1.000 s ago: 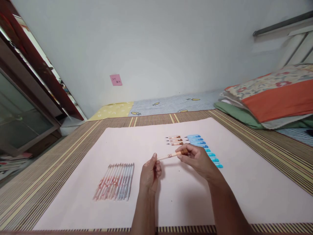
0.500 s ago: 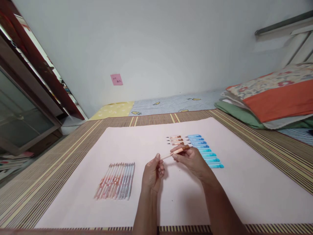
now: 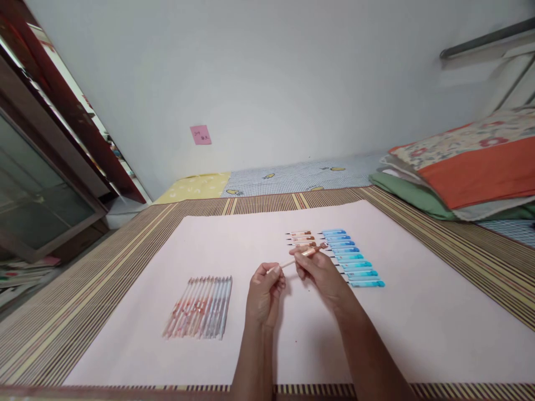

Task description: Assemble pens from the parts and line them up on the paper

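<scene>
Between my two hands is a slim peach pen (image 3: 288,263) with a brown end, tilted up toward the right. My left hand (image 3: 264,287) pinches its pale left end, fingers curled. My right hand (image 3: 320,273) grips it nearer the brown end, which sticks out past the fingers. Just beyond lie several peach-and-brown pens (image 3: 300,239) with dark pointed tips facing left. To their right, a column of blue and turquoise pens (image 3: 353,258) lies with tips the same way; my right hand partly covers some tips. Left of my hands, a row of reddish to grey pens (image 3: 200,306) lies side by side.
The pens lie on a pale pink sheet (image 3: 137,356) spread over a striped mat (image 3: 125,250). Folded bedding (image 3: 472,172) is stacked at the right by the wall. A pink note (image 3: 200,135) is stuck on the wall, and a glass-fronted cabinet (image 3: 37,189) stands at left.
The pen has turned slightly between my hands, and more of its brown end now shows past my right fingers. My right hand has shifted a little left. The laid-out pens have not moved.
</scene>
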A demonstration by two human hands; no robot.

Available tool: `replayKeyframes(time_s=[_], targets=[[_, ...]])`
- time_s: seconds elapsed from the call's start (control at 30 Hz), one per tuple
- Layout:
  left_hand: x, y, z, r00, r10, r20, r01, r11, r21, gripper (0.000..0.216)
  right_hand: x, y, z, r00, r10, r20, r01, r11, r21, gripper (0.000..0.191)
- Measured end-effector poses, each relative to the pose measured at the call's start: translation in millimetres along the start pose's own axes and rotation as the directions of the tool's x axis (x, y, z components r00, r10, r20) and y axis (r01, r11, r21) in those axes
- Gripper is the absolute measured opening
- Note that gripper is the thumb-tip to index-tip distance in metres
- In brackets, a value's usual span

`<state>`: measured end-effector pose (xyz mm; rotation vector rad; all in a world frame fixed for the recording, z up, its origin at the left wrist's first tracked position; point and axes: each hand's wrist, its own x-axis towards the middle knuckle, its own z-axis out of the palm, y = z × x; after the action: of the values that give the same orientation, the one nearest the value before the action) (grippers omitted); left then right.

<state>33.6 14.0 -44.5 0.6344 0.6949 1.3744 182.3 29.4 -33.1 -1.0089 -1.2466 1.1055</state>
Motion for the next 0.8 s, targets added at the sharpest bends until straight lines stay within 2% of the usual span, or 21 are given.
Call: replayKeyframes(time_s=[0.1,0.17,0.27,0.4,0.5,0.6,0.67,0.8], targets=[[1,0,-1,0.999,-0.042,-0.030,0.040,0.998,-0.050,0.035,-3,-2,1,0.998,0.047,0.040,-0.055,0.976,0.210,0.037],[1,1,-1,0.997,-0.069,-0.035,0.066,0.995,-0.075,0.037,-4,-4,1,0.998,0.046,0.034,-0.053,0.967,0.249,0.038],[0,0,-1,0.997,-0.077,-0.022,0.075,0.995,-0.066,0.037,-1,-4,3,0.999,0.029,-0.022,-0.024,0.980,0.195,0.034],[-2,0,2,0.999,0.032,-0.010,-0.032,0.999,0.015,0.037,2,-2,6,0.994,-0.025,-0.104,0.034,0.995,0.090,0.028],[-2,1,2,0.997,0.067,-0.035,-0.067,0.998,0.001,0.036,1,-3,9,0.998,-0.016,-0.061,0.024,0.991,0.130,0.030],[-1,2,1,0.999,0.006,-0.052,-0.008,0.999,-0.050,0.037,-2,-7,11,0.999,0.033,-0.033,-0.025,0.974,0.224,0.037],[-1,2,1,0.999,-0.021,-0.038,0.020,0.999,-0.041,0.037,-2,-9,12,0.998,0.040,-0.058,-0.026,0.976,0.214,0.037],[-2,1,2,0.996,0.085,-0.004,-0.084,0.993,0.088,0.035,0,-9,13,0.990,0.033,-0.136,-0.012,0.989,0.147,0.039]])
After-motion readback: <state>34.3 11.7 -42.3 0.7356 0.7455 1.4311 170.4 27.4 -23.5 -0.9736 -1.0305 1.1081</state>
